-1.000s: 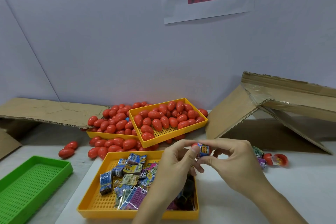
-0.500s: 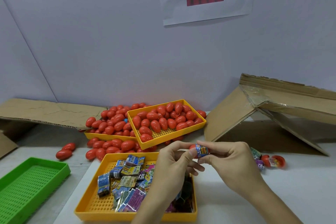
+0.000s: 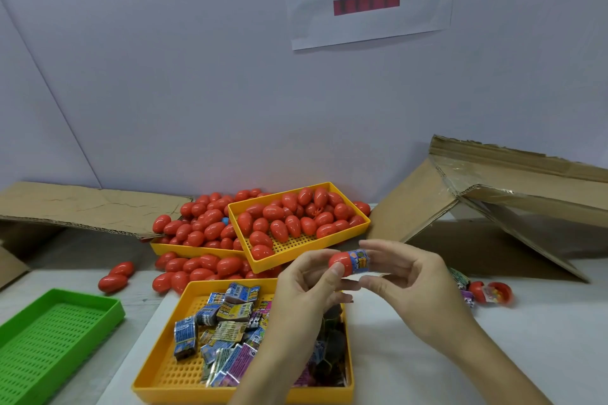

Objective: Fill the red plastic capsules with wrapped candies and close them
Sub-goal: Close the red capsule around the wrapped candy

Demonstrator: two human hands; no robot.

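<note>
Capsule [image 3: 342,263] pinched between left hand [image 3: 306,286] and right hand [image 3: 404,283].

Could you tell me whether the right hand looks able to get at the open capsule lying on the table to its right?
Probably yes, once freed: the open capsule lies unobstructed beside the right hand, which now pinches a wrapped candy.

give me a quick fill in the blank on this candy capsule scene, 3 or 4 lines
1. The left hand and right hand hold a red capsule half with a wrapped ____ sticking out of it.
2. The loose wrapped candies lie in a ____ tray.
3. The tray at the far left is ____ in colour.
4. The opened capsule lies on the table to the ____ of the hands.

Missing words: candy; yellow; green; right
</note>
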